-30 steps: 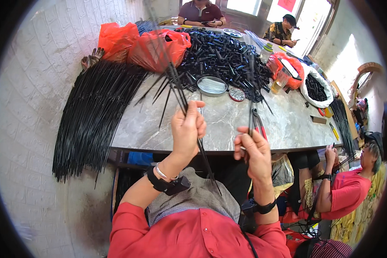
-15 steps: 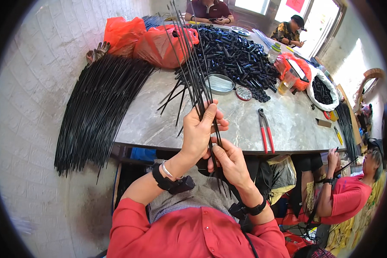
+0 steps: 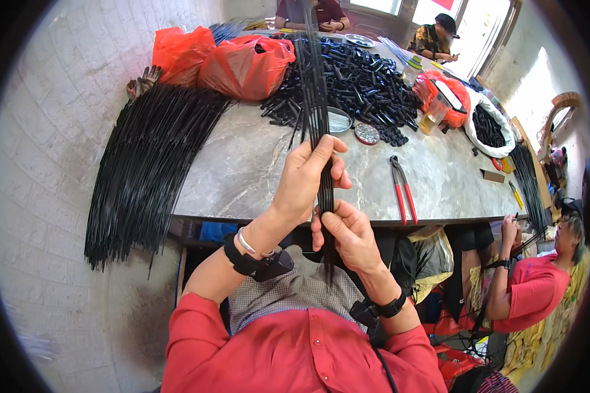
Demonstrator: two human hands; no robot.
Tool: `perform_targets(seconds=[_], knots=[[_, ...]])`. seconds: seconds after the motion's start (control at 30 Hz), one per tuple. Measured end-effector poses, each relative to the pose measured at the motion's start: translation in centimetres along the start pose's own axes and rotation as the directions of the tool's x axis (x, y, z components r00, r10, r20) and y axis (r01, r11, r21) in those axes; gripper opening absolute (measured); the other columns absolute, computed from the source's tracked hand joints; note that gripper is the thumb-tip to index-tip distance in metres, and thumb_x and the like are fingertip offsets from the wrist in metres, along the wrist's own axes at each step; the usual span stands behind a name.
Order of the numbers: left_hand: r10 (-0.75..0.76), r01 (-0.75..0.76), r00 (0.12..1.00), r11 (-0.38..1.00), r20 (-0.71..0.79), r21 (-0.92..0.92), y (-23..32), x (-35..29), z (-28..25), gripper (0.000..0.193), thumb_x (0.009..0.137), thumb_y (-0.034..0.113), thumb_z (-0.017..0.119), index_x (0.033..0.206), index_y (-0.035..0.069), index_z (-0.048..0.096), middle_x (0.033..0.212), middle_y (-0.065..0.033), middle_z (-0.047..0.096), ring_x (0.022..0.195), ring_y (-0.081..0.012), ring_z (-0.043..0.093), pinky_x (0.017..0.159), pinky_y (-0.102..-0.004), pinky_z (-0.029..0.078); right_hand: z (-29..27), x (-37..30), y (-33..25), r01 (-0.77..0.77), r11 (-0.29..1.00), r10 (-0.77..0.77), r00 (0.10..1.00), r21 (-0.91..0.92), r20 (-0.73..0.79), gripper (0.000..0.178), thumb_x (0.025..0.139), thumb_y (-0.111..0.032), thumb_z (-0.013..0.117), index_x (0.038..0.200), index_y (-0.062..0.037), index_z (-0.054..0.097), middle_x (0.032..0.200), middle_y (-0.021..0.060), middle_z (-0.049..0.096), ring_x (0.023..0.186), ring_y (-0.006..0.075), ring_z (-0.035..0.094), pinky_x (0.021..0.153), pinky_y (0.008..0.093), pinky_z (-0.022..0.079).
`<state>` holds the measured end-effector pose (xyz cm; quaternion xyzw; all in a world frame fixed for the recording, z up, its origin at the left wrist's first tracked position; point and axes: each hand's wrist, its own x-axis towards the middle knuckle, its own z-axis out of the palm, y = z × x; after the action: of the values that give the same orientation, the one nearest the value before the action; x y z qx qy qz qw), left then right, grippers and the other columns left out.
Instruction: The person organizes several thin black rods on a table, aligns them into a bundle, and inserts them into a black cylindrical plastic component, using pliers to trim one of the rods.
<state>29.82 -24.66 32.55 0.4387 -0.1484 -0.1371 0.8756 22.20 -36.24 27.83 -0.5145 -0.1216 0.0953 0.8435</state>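
Note:
A bundle of long, thin black rods [image 3: 316, 98] stands nearly upright before me, its upper ends blurred. My left hand [image 3: 305, 178] is closed around the middle of the bundle, thumb across the front. Lower down, my right hand [image 3: 349, 234] pinches the same rods between thumb and fingers. Their lower ends hang below it, over my checked apron. To the left, a large fan of similar black rods [image 3: 151, 173] lies across the table [image 3: 242, 177] and droops over its edge. Pliers with red handles [image 3: 402, 190] rest to the right of my hands.
Beyond my hands is a heap of short black tubes [image 3: 360, 78], with a round tin [image 3: 339, 121] and a small red dish [image 3: 367, 133] before it. Red plastic bags [image 3: 246, 69] sit at far left; a white sack [image 3: 488, 131] stands right. A co-worker [image 3: 531, 288] sits at right, two others beyond.
The rods, fanned out and leaning left before, are now gathered into a tighter, more upright bundle. Both hands keep hold of it, the right hand slightly higher in the picture.

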Motion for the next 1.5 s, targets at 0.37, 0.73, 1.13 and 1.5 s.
perform_targets(seconds=[0.37, 0.73, 1.13, 1.5], knots=[[-0.318, 0.198, 0.933, 0.846, 0.17, 0.494, -5.2, -12.9, -2.0, 0.03, 0.101, 0.023, 0.045, 0.086, 0.001, 0.059, 0.081, -0.0069, 0.065, 0.077, -0.0126, 0.063, 0.068, -0.0253, 0.052, -1.2, -12.5, 7.6, -0.268, 0.963, 0.271, 0.944, -0.042, 0.186, 0.025, 0.1, -0.016, 0.043, 0.109, 0.0035, 0.056, 0.095, 0.0077, 0.061, 0.093, 0.0168, 0.059, 0.088, 0.0324, 0.048], [-0.163, -0.005, 0.964, 0.776, 0.209, 0.631, -3.1, -13.4, -0.4, 0.027, 0.098, 0.021, 0.051, 0.098, -0.002, 0.065, 0.085, -0.0055, 0.067, 0.07, -0.0067, 0.06, 0.062, -0.0214, 0.05, 1.2, -10.8, 5.1, -0.129, 0.982, 0.115, 0.987, 0.14, 0.109, 0.02, 0.1, -0.017, 0.046, 0.107, 0.001, 0.051, 0.077, 0.0063, 0.054, 0.057, 0.0116, 0.05, 0.051, 0.0247, 0.044], [0.368, -0.465, 0.859, 0.269, 0.356, 0.844, 3.1, -7.7, -2.3, 0.089, 0.065, 0.019, 0.086, 0.138, 0.002, 0.039, 0.113, -0.0129, 0.062, 0.101, -0.0159, 0.06, 0.086, -0.0309, 0.048, 1.2, -10.2, 0.2, -0.247, 0.95, 0.22, 0.964, 0.19, 0.151, 0.018, 0.1, -0.017, 0.046, 0.109, -0.0035, 0.054, 0.07, 0.0002, 0.048, 0.05, 0.0046, 0.036, 0.043, 0.0205, 0.03], [0.169, -0.347, 0.934, 0.634, 0.315, 0.691, 1.4, -3.0, -1.6, 0.023, 0.089, 0.012, 0.066, 0.108, 0.0, 0.065, 0.089, -0.0081, 0.071, 0.08, -0.0083, 0.065, 0.068, -0.0216, 0.049, -0.5, -8.5, -1.5, -0.209, 0.978, 0.209, 0.976, 0.001, 0.064, 0.026, 0.098, -0.013, 0.05, 0.118, 0.0031, 0.05, 0.081, 0.0059, 0.06, 0.062, 0.0109, 0.057, 0.057, 0.025, 0.049]])
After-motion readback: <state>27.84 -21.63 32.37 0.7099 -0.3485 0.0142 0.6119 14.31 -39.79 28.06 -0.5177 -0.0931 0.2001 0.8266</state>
